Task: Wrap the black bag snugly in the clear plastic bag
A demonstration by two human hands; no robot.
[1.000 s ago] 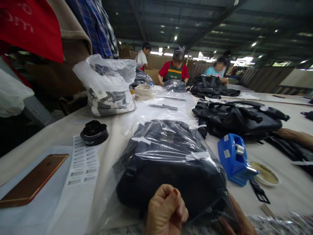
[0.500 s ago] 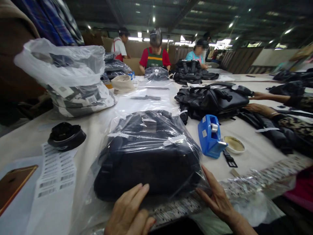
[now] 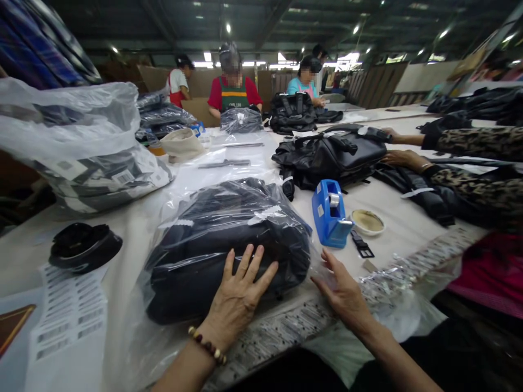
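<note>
A black backpack lies inside a clear plastic bag on the table in front of me. My left hand rests flat on the backpack's near side through the plastic, its fingers spread. At the right edge of the plastic bag is my right hand, with thumb and fingers apart and touching the loose plastic there. A blue tape dispenser stands just beyond the right hand. Near it are a small round dish and a black strap with a buckle.
Left are a white plastic sack of labelled packets, a black tape-like roll, barcode label sheets and a phone. Another person's hands touch a black backpack at right. Several people work across the table.
My left hand has moved up from the table edge and spread over the bagged backpack. The view has shifted right. My right hand stays at the plastic bag's right edge.
</note>
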